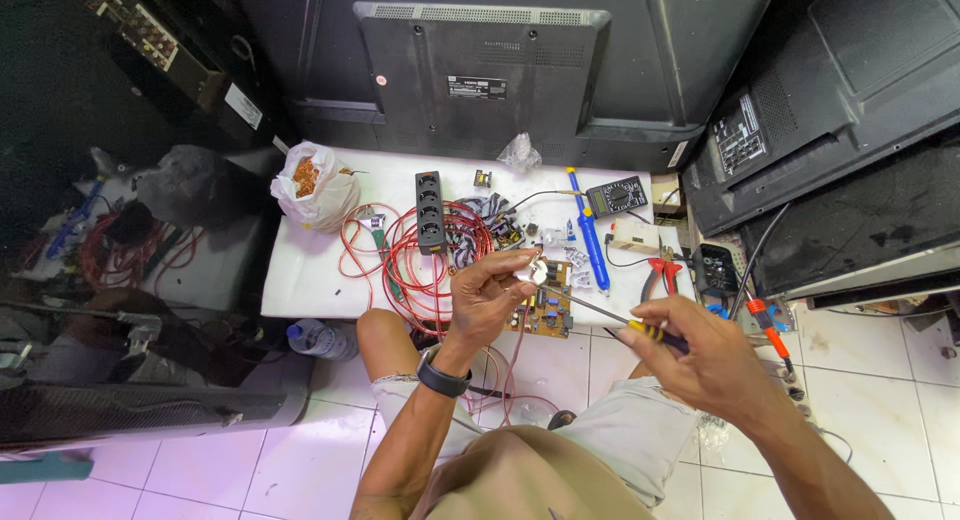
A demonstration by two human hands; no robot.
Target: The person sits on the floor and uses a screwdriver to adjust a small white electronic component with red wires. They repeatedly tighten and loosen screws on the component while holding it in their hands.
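My left hand [487, 298] is raised over the low white table [300, 270], fingers pinched on a small white part [532, 273]. A black band sits on that wrist. My right hand [700, 365] grips a screwdriver [640, 325] with a yellow and black handle; its thin metal shaft points left toward the white part. Just behind both hands lies a brown circuit board [548, 305] near the table's front edge. My knees and light shorts fill the lower middle.
On the table: coiled red wire [420, 260], a black power strip [430, 210], a blue soldering iron [592, 242], a multimeter [617, 195], red pliers [660, 275], a white bag [315, 185]. Black television backs stand behind and right. An orange-handled screwdriver [768, 325] lies on the tiled floor.
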